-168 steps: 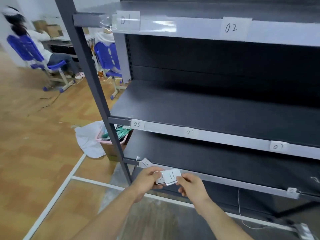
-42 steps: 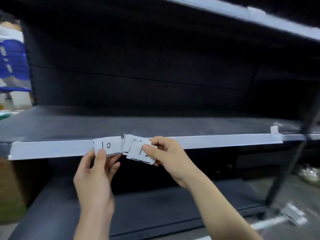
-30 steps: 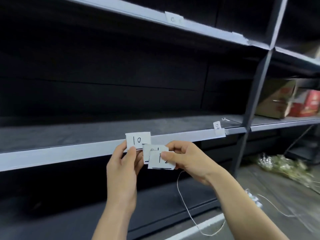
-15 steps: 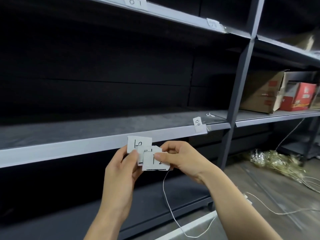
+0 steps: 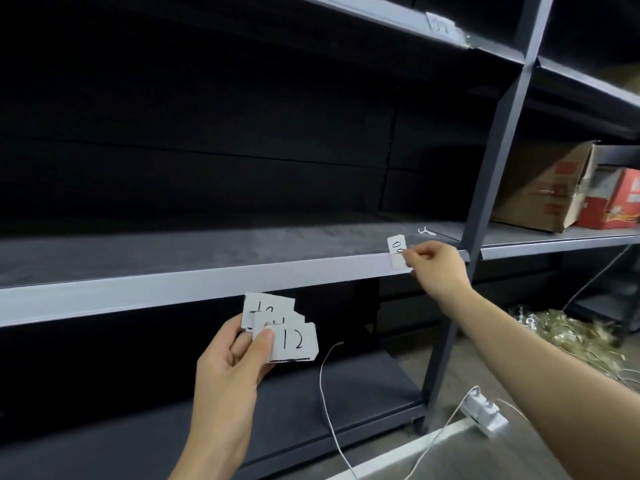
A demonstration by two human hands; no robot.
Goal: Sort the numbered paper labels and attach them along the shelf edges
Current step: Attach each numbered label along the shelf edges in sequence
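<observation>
My left hand [image 5: 232, 362] holds a small fan of white paper labels [image 5: 280, 327] below the shelf's pale front strip [image 5: 173, 289]; the front one reads 12, and the two behind it are partly covered. My right hand [image 5: 434, 266] has reached to the right end of that strip, where its fingertips pinch a small white label [image 5: 396, 247] that sticks up above the shelf edge. Its writing is partly hidden by my fingers. Another label [image 5: 440, 26] sits on the edge of the shelf above.
A grey upright post [image 5: 485, 202] divides this bay from the bay to the right, which holds a cardboard box [image 5: 543, 188] and a red box [image 5: 616, 199]. A white cord [image 5: 329, 410] and a power strip [image 5: 485, 412] lie on the floor, beside tangled gold wire [image 5: 568, 334].
My right hand let go of the fanned labels and moved right to the label at the shelf's end. The left hand now holds the fan alone. The view shifted right.
</observation>
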